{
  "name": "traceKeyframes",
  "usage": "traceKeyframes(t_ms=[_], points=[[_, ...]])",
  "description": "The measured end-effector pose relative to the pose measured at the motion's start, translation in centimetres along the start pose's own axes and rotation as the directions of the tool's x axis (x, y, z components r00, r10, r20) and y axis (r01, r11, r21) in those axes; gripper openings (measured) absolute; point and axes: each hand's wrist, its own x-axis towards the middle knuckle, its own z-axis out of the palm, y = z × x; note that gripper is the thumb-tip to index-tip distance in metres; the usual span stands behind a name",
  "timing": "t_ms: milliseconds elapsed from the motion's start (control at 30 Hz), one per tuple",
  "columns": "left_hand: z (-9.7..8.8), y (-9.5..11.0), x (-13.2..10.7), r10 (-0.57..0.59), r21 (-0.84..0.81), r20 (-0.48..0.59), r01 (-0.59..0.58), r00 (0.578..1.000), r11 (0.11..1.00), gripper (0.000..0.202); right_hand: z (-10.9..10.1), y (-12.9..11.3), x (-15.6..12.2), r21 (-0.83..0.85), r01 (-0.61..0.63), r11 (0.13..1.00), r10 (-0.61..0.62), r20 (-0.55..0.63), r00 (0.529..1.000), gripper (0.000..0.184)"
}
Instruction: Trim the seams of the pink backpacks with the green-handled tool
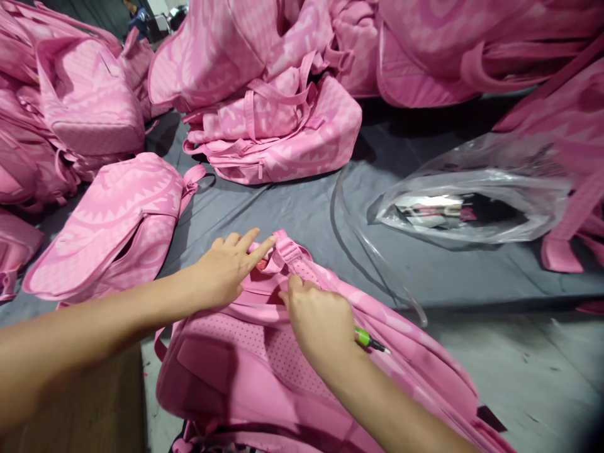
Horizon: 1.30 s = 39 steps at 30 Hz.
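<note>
A pink backpack [245, 343] with a dotted mesh panel lies in front of me, partly over the table's front edge. My left hand [226, 267] rests at its top end, fingers stretched out and apart, the fingertips touching the fabric beside a strap buckle [289, 250]. A small red-orange spot shows under those fingers. My right hand [321, 314] is closed over the backpack's strap and edge. From its palm side pokes a green marker [362, 336] with a black end and pale tip. The fingertips of my right hand are partly hidden.
Pink patterned backpacks are heaped at the back, with one pack [113, 226] lying at the left. An open clear plastic bag [472, 214] with items inside sits at the right. A clear strip [372, 245] curves across the grey table cover [264, 211]. Far back is a person [136, 16].
</note>
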Motion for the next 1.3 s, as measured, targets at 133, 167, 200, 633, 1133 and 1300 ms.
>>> traceKeyframes(t_ms=[133, 167, 200, 633, 1133, 1300], points=[[0.3, 0.2, -0.5, -0.109, -0.070, -0.025, 0.107, 0.994, 0.992, 0.100, 1.1, 0.2, -1.1, -0.002, 0.155, 0.988, -0.154, -0.120, 0.981, 0.016], [0.3, 0.2, -0.5, -0.109, -0.077, -0.018, 0.107, 0.994, 0.991, 0.099, 1.4, 0.2, -1.5, 0.002, 0.186, 0.983, -0.183, -0.146, 0.972, 0.017], [0.3, 0.1, -0.5, -0.098, -0.082, -0.010, 0.097, 0.995, 0.992, 0.098, 1.5, 0.2, -1.8, 0.010, 0.212, 0.977, -0.208, -0.156, 0.966, 0.020], [0.8, -0.9, 0.2, -0.012, -0.082, 0.000, 0.012, 1.000, 0.997, 0.094, -1.2, 0.7, 0.7, 0.354, 0.496, 0.793, -0.554, 0.081, 0.829, 0.038], [-1.3, 1.4, 0.6, -0.158, 0.132, 0.133, 0.140, 0.978, 0.981, 0.111, -2.7, -0.3, 1.8, 0.300, 0.523, 0.798, -0.590, 0.208, 0.780, 0.048], [-1.6, 1.0, 0.5, -0.103, 0.110, 0.158, 0.086, 0.982, 0.990, 0.099, -3.2, -0.4, 1.3, 0.264, 0.513, 0.817, -0.570, 0.229, 0.789, 0.046]])
